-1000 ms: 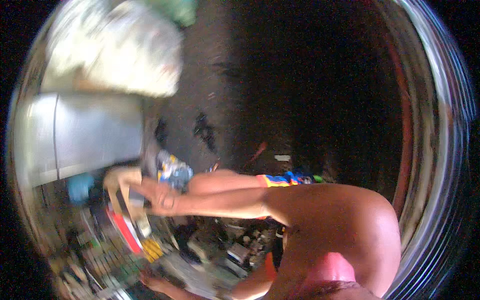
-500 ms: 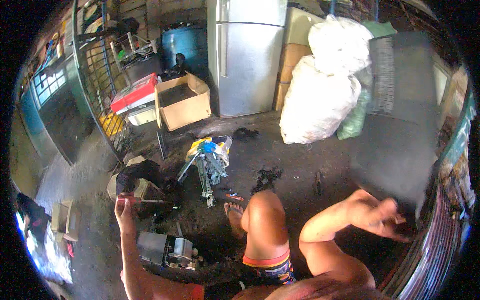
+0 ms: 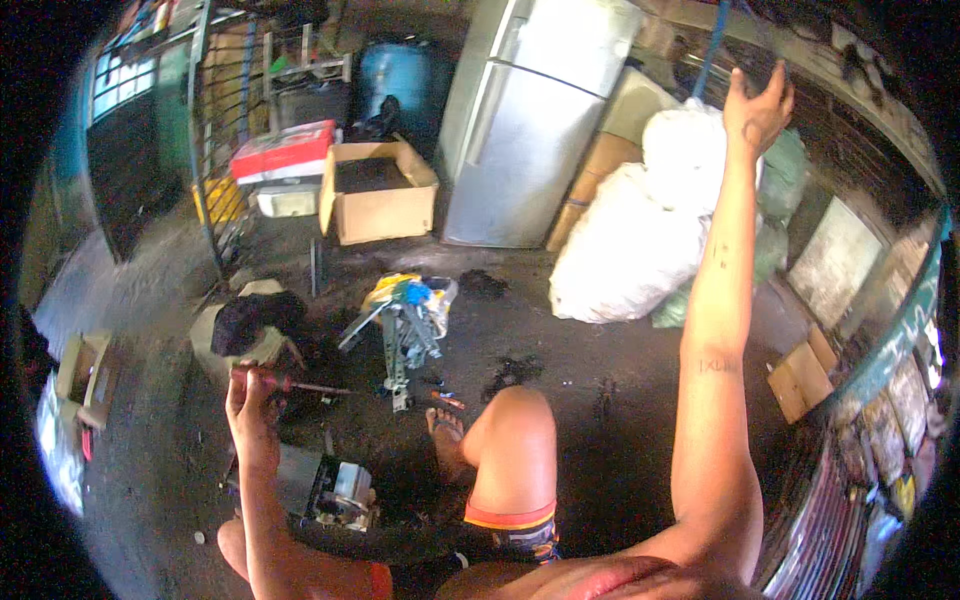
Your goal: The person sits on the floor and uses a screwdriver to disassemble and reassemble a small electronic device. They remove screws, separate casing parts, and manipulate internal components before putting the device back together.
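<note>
My left hand (image 3: 252, 425) is closed round the red handle of a screwdriver (image 3: 322, 388), its thin shaft pointing right above the floor. Just below that hand, a boxy metal appliance part (image 3: 352, 485) lies on the ground with its inner pieces exposed. My right arm stretches far up and forward. At its end my right hand (image 3: 758, 118) is open, fingers apart and holding nothing, in front of the white sacks (image 3: 625, 245). A heap of grey metal brackets (image 3: 395, 350) lies ahead of my foot, with a small orange-handled tool (image 3: 447, 400) beside it.
A silver refrigerator (image 3: 535, 140) stands at the back. Left of it are an open cardboard box (image 3: 385, 215) and a red-and-white box (image 3: 285, 150). A dark cloth covers a pale bundle (image 3: 215, 335) near my left hand. Another carton (image 3: 800, 380) sits at right, beside corrugated sheets (image 3: 830, 550).
My right hand has swung up and forward from low on the right. The large dark panel near it is no longer in view. My left hand keeps the screwdriver; the view has tilted.
</note>
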The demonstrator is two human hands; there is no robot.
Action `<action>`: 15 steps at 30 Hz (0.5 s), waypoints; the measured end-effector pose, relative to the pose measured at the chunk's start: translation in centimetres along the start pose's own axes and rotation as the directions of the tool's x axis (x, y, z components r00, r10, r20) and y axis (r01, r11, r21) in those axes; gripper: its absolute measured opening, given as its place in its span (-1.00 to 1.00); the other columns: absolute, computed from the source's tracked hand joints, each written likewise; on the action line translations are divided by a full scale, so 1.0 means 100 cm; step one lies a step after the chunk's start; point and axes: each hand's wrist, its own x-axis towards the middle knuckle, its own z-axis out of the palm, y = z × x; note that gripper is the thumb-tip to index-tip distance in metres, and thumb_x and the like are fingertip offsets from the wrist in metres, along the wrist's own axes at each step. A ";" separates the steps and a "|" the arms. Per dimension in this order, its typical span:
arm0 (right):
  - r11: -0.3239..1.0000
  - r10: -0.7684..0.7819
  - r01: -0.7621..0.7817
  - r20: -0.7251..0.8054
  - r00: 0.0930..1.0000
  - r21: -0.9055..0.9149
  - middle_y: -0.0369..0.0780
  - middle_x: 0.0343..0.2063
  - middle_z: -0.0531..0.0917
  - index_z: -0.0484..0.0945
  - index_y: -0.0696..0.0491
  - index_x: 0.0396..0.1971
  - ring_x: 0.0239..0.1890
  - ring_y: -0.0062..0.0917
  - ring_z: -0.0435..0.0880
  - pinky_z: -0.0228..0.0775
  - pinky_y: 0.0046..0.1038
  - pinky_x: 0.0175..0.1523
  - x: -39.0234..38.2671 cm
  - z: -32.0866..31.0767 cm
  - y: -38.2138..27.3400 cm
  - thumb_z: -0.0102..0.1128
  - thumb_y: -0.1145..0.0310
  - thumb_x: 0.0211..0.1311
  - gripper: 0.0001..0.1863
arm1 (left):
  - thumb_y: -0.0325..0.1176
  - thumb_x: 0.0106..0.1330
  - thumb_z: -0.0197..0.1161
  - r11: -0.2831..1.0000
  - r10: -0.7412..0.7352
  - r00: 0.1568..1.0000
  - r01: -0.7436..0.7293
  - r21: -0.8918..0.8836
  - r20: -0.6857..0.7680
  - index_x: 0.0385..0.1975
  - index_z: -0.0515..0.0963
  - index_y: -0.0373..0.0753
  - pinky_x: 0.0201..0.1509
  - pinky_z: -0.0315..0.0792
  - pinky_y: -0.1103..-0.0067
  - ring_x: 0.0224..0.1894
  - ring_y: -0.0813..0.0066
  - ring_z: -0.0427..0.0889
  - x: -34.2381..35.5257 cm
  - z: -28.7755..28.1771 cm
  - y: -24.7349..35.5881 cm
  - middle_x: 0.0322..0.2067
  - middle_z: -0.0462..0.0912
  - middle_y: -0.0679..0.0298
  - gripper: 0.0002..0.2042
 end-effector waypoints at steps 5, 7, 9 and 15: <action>0.915 -0.368 0.129 0.659 0.656 0.383 0.08 0.05 0.61 0.59 0.13 0.05 0.23 0.02 0.49 0.35 -0.10 0.35 -0.227 0.032 -0.057 0.37 -0.03 0.28 -0.43 | -0.18 0.57 0.17 0.999 -0.027 1.000 0.027 -0.026 -0.013 0.05 0.54 -0.08 -0.19 0.53 0.58 -0.16 0.60 0.66 -0.013 0.000 0.002 -0.16 0.67 0.41 -0.79; 0.867 -0.481 0.070 0.789 0.383 0.494 -0.01 0.07 0.62 0.61 0.16 0.06 0.27 -0.06 0.49 0.37 -0.15 0.37 -0.329 0.022 -0.073 0.43 0.01 0.21 -0.41 | -0.19 0.56 0.20 0.999 -0.029 0.999 0.029 -0.026 0.016 0.02 0.55 -0.13 -0.16 0.51 0.59 -0.19 0.60 0.66 -0.019 0.010 0.010 -0.20 0.68 0.40 -0.79; 0.820 -0.556 -0.117 0.828 0.070 0.560 -0.06 0.04 0.66 0.64 0.16 0.00 0.19 -0.13 0.58 0.41 -0.19 0.33 -0.397 -0.036 -0.159 0.46 0.05 0.21 -0.47 | -0.23 0.55 0.21 0.991 0.005 0.999 0.001 0.133 -0.045 -0.02 0.56 -0.19 -0.14 0.50 0.60 -0.21 0.61 0.65 -0.022 -0.008 0.011 -0.24 0.68 0.38 -0.81; 0.315 -0.918 -0.685 0.394 -0.044 0.657 -0.13 -0.01 0.73 0.71 0.05 -0.04 0.15 -0.24 0.65 0.41 -0.21 0.33 -0.429 -0.158 -0.344 0.45 0.04 0.24 -0.56 | -0.38 0.40 0.40 0.929 0.069 0.996 -0.044 0.369 -0.056 -0.16 0.52 -0.28 -0.05 0.49 0.57 -0.18 0.65 0.52 -0.016 -0.039 -0.007 -0.31 0.56 0.41 -0.81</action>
